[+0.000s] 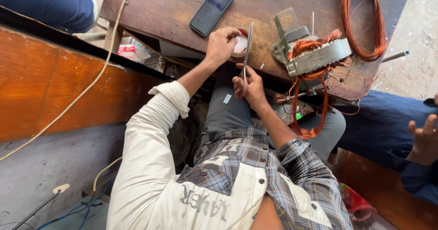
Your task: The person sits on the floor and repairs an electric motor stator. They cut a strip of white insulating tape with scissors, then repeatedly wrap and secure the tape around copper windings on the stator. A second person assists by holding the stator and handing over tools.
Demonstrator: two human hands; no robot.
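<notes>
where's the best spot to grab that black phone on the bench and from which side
Grip the phone across its two long edges near the middle, coming from above. It lies flat and screen-up on the wooden bench, tilted diagonally, with bare wood along both long sides, so fingers probably fit there. The left hand is nearest its lower end.

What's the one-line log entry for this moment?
left hand: on small round container | right hand: holding scissors | nearby: stator, phone

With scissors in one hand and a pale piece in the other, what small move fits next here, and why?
Probably bring the scissors in the right hand across to the pale piece pinched by the left hand and snip it: the blades point up beside it, both over the wooden bench.
</notes>
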